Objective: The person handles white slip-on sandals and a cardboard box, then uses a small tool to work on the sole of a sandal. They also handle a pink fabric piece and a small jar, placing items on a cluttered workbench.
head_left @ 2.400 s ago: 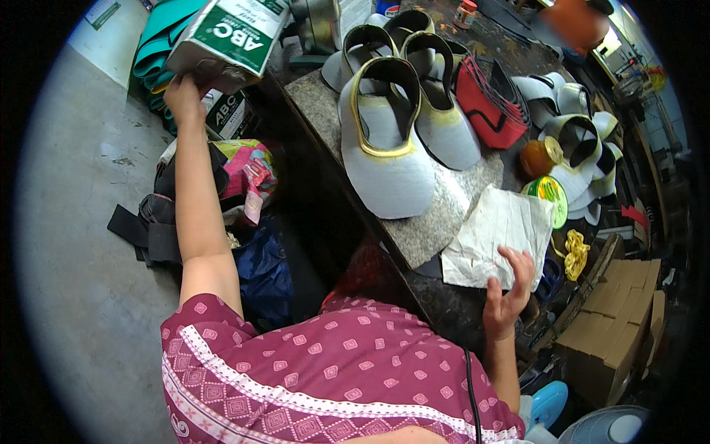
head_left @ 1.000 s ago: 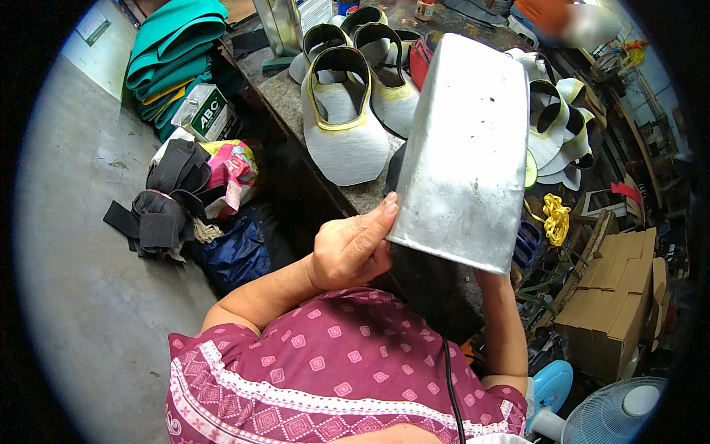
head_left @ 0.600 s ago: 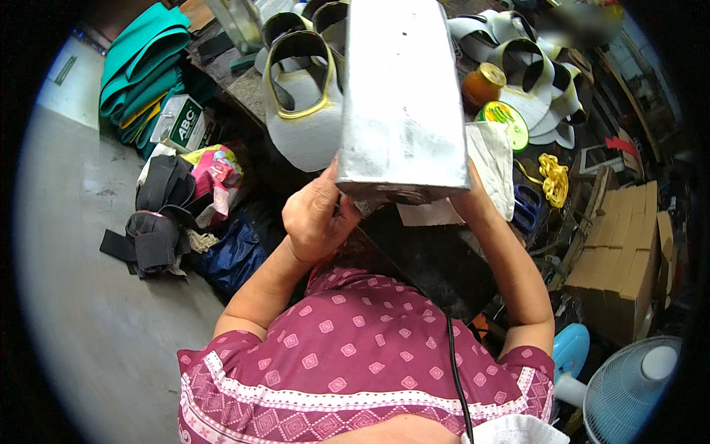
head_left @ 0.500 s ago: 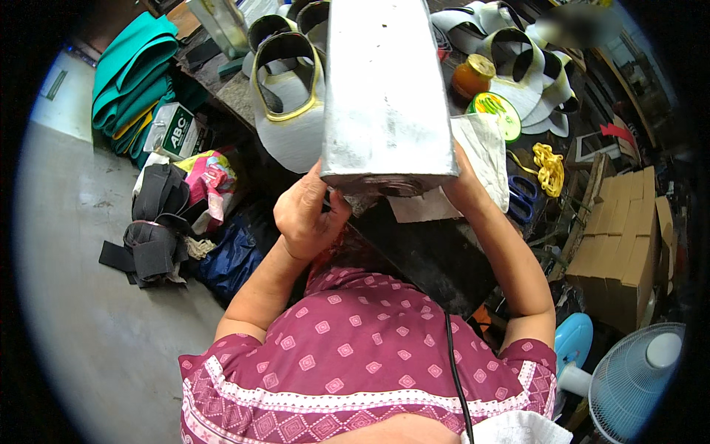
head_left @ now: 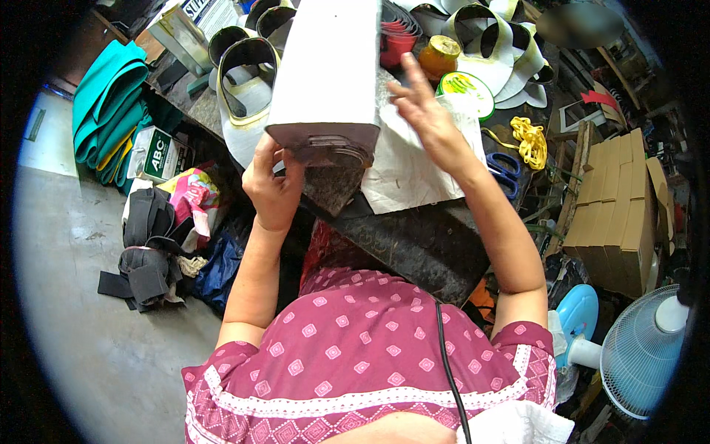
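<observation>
In the head view, the step in hand looks like handling the metal tin (head_left: 325,74), just left of the white cloth (head_left: 414,181), with the left hand (head_left: 274,185) clamped on its near left corner. The right hand (head_left: 433,126), fingers spread and apart from the tin, is over the cloth; the next move seems to call for a steady left-hand hold.

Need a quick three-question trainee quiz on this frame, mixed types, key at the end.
1. Which hand grips the metal tin?
2. True or false: the right hand is open, its fingers not closed on anything.
3. What colour are the handles of the scissors near the yellow cord bundle? (a) red (b) blue (c) green

Key: 1. The left hand. 2. True. 3. b
</observation>
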A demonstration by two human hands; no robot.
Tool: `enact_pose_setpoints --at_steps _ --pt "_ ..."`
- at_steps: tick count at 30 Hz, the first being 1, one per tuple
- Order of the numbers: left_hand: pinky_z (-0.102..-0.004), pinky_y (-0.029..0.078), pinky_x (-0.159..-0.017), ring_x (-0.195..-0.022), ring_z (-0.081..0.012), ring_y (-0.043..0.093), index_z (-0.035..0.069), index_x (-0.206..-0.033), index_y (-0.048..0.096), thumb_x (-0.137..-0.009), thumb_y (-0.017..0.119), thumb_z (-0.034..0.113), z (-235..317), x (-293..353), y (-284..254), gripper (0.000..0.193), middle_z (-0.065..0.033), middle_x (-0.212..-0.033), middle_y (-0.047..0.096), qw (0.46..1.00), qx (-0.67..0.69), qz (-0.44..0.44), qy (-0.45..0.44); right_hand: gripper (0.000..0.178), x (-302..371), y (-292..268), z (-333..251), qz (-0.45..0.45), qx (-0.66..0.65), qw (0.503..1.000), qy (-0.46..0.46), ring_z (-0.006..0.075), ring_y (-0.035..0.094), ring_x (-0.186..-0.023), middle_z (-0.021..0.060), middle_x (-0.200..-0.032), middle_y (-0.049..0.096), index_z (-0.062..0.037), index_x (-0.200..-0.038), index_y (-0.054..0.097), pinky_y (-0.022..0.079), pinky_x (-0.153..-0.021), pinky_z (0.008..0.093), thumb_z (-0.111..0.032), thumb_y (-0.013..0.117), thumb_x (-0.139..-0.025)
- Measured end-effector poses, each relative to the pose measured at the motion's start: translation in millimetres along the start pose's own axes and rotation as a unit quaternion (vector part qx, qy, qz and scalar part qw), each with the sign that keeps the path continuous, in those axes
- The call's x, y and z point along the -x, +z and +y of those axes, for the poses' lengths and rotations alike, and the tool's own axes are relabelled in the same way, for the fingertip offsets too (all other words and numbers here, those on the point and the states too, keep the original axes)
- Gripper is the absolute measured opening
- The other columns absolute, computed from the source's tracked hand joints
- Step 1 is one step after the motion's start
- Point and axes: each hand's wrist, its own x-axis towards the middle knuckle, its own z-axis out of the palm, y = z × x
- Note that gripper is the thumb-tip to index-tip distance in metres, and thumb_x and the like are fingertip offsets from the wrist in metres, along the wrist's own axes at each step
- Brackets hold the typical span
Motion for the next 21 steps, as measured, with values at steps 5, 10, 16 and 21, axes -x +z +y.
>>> enact_pose_setpoints --at_steps 5,10,16,21 --pt "-0.0351 0.059 -0.074 -0.088 -0.0294 0.069 -0.004 -0.121 0.058 -0.087 0.062 0.001 2 -1 -6 0.035 -0.0188 -0.105 0.066 0.999 0.035 -0.041 0.009 0.063 34 -40 -18 0.077 0.169 0.982 0.042 0.0234 0.059 -0.116 0.0188 -0.127 0.062 -0.0117 -0.149 0.041 0.049 -0.095 0.0363 -0.023 0.068 -0.093" --pt "-0.0354 0.051 -0.092 -0.116 -0.0288 0.058 -0.002 -0.140 0.045 -0.095 0.060 0.035 -9 -36 -11 0.060 -0.0222 -0.140 0.047 0.989 0.066 -0.111 0.076 0.080 52 -18 -27 -0.002 0.101 0.995 0.015 0.0283 0.048 -0.130 0.0173 -0.149 0.043 -0.0120 -0.156 0.028 0.043 -0.105 0.0405 -0.045 0.063 -0.092" --pt "-0.0422 0.018 -0.120 -0.147 -0.0381 0.024 0.000 -0.154 0.025 -0.089 0.044 0.073 17 -37 10 0.099 -0.0233 -0.157 0.028 0.946 0.252 -0.200 -0.036 0.105 14 9 -43 0.031 0.071 0.994 -0.071 0.0346 0.029 -0.145 0.0256 -0.158 0.023 -0.0044 -0.157 0.014 0.027 -0.116 0.0420 -0.058 0.067 -0.084" --pt "-0.0473 0.023 -0.118 -0.142 -0.0422 0.032 0.006 -0.152 0.033 -0.092 0.038 0.072 28 -38 6 0.089 -0.0233 -0.155 0.032 0.961 0.162 -0.219 0.042 0.094 13 16 -49 0.116 0.025 0.992 -0.047 0.0279 0.025 -0.147 0.0183 -0.158 0.029 0.0035 -0.153 0.024 0.018 -0.119 0.0389 -0.044 0.069 -0.085"
